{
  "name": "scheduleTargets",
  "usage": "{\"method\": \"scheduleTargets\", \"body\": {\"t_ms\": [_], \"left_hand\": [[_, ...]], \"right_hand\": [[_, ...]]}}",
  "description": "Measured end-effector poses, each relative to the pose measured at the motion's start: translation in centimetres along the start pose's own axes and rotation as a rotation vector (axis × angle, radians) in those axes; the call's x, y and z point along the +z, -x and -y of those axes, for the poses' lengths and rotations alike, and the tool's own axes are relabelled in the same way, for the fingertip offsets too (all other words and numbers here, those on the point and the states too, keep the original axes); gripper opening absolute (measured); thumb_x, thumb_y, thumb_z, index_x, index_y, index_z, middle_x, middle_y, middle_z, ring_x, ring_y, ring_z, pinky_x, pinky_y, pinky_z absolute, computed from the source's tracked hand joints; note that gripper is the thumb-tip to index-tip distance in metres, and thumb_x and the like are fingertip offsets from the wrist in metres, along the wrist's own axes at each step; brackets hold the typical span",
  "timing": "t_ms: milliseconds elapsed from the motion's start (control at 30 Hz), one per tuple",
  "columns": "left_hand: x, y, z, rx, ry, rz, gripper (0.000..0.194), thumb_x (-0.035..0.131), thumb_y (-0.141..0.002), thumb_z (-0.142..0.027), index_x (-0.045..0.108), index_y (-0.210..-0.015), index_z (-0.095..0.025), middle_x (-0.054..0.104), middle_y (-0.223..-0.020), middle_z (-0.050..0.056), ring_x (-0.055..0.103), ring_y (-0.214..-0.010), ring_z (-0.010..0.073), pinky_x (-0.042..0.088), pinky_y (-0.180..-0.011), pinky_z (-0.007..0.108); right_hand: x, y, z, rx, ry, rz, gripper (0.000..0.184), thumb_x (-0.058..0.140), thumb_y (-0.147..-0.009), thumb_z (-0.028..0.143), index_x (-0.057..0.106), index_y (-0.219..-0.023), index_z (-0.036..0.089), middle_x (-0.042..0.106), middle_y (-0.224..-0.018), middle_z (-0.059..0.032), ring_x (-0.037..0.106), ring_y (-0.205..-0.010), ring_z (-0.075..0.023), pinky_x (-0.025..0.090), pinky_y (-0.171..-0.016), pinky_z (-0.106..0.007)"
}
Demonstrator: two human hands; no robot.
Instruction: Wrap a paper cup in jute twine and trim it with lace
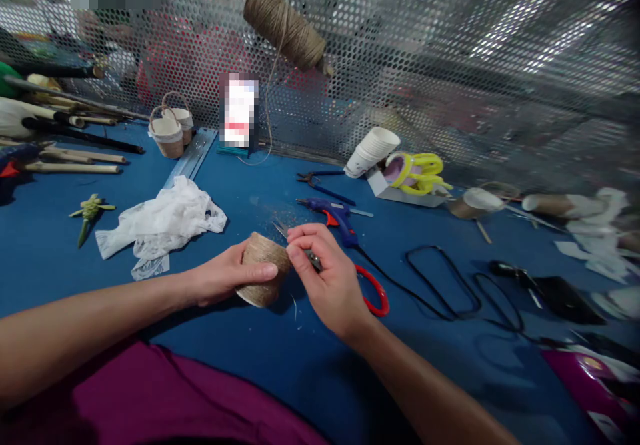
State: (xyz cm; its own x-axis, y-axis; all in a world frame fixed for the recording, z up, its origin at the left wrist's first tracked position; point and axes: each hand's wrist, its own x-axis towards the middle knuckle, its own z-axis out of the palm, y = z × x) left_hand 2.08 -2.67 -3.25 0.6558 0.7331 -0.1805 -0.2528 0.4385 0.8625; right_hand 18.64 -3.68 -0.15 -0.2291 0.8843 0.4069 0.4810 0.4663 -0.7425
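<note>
Head view: the twine-wrapped cup [260,253] lies left of our right hand [333,278], its fingers nearly closed and holding red-handled scissors [382,300]. Our left hand [215,278] is nearer, fingers part-open around the cup. Its long axis slants away from us, white edge facing us.

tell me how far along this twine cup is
Looks done: twine covers most of the cup in the left hand.

In hand: the right hand holds red-handled scissors and has its fingertips at the cup's side.

Probably left: a handle and lace trim, as on the small baskets; neither shows on this cup, and white lace lies nearby.
</note>
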Motion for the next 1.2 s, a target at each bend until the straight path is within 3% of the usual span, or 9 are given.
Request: {"method": "scheduleTargets", "body": {"t_ms": [167,333,567,733,833,933,1000,1067,1200], "left_hand": [[-0.2,-0.2,0.1,-0.062,0.169,0.055,0.054,0.071,-0.062,-0.051,0.051,-0.096,-0.013,0.059,-0.076,0.005,0.06,-0.065,0.0157,0.047,-0.059,0.028],[-0.4,-0.1,0.2,-0.046,0.218,0.097,0.055,0.07,-0.064,-0.05,0.052,-0.102,-0.013,0.059,-0.077,0.007,0.061,-0.065,0.0156,0.048,-0.059,0.027],[-0.3,-0.2,0.3,0.041,0.132,0.019,0.053,0.067,-0.066,-0.052,0.055,-0.099,-0.012,0.061,-0.081,0.007,0.059,-0.07,0.0148,0.045,-0.065,0.027],[-0.1,-0.2,0.4,0.219,-0.117,-0.225,0.079,0.072,-0.063,-0.046,0.032,-0.124,-0.017,0.053,-0.113,0.012,0.052,-0.102,0.0236,0.042,-0.083,0.032],[0.4,0.0,0.3,0.235,-0.181,-0.228,0.088,0.071,-0.063,-0.044,0.019,-0.13,-0.019,0.048,-0.119,0.013,0.049,-0.109,0.0259,0.04,-0.089,0.035],[0.5,0.2,0.0,0.246,-0.212,-0.118,0.081,0.069,-0.066,-0.043,0.025,-0.128,-0.017,0.049,-0.119,0.013,0.047,-0.111,0.0263,0.04,-0.09,0.035],[0.3,0.2,-0.3,0.288,-0.25,-0.129,0.071,0.069,-0.067,-0.04,0.034,-0.124,-0.017,0.05,-0.119,0.012,0.046,-0.112,0.0244,0.038,-0.091,0.033],[-0.2,0.0,-0.7,0.334,-0.262,-0.265,0.053,0.064,-0.072,-0.037,0.044,-0.116,-0.017,0.055,-0.111,0.008,0.05,-0.104,0.0189,0.04,-0.086,0.028],[-1.2,-0.7,-1.2,0.314,-0.138,-0.514,0.018,0.056,-0.078,-0.032,0.053,-0.082,-0.015,0.053,-0.064,-0.003,0.048,-0.056,0.0065,0.037,-0.055,0.02]], "right_hand": [[-0.4,-0.3,-0.2,0.088,-0.092,0.075,0.023,0.037,-0.091,0.03,0.058,-0.087,0.022,0.058,-0.098,-0.0058,0.053,-0.099,-0.0178,0.041,-0.09,-0.038],[-0.1,0.0,-0.6,0.174,-0.186,0.212,0.017,0.053,-0.083,0.035,0.056,-0.091,0.02,0.05,-0.116,-0.0096,0.051,-0.107,-0.0206,0.043,-0.09,-0.04],[0.2,0.5,-1.0,0.306,-0.371,0.184,0.045,0.053,-0.081,0.044,0.041,-0.117,0.021,0.05,-0.122,-0.013,0.05,-0.113,-0.0205,0.039,-0.098,-0.042],[0.6,0.5,-1.0,0.363,-0.507,0.259,0.045,0.054,-0.081,0.042,0.042,-0.119,0.021,0.05,-0.127,-0.0119,0.049,-0.116,-0.0203,0.035,-0.101,-0.041],[1.1,0.6,-1.1,0.378,-0.625,0.351,0.041,0.058,-0.08,0.038,0.049,-0.116,0.022,0.055,-0.123,-0.0079,0.051,-0.113,-0.0206,0.037,-0.1,-0.038],[1.4,0.7,-1.1,0.441,-0.761,0.32,0.041,0.062,-0.077,0.036,0.053,-0.114,0.023,0.059,-0.119,-0.0055,0.053,-0.11,-0.02,0.038,-0.098,-0.036],[1.4,0.6,-1.1,0.512,-0.892,0.281,0.038,0.062,-0.077,0.037,0.056,-0.112,0.022,0.06,-0.117,-0.0054,0.054,-0.108,-0.0197,0.04,-0.095,-0.035],[1.3,0.3,-1.1,0.595,-1.038,0.243,0.035,0.059,-0.079,0.04,0.059,-0.108,0.021,0.062,-0.112,-0.0062,0.057,-0.102,-0.0195,0.045,-0.087,-0.034],[1.0,-0.3,-1.3,0.721,-1.204,0.14,0.032,0.059,-0.078,0.044,0.064,-0.099,0.021,0.067,-0.095,-0.0049,0.061,-0.082,-0.016,0.05,-0.066,-0.028]]}}
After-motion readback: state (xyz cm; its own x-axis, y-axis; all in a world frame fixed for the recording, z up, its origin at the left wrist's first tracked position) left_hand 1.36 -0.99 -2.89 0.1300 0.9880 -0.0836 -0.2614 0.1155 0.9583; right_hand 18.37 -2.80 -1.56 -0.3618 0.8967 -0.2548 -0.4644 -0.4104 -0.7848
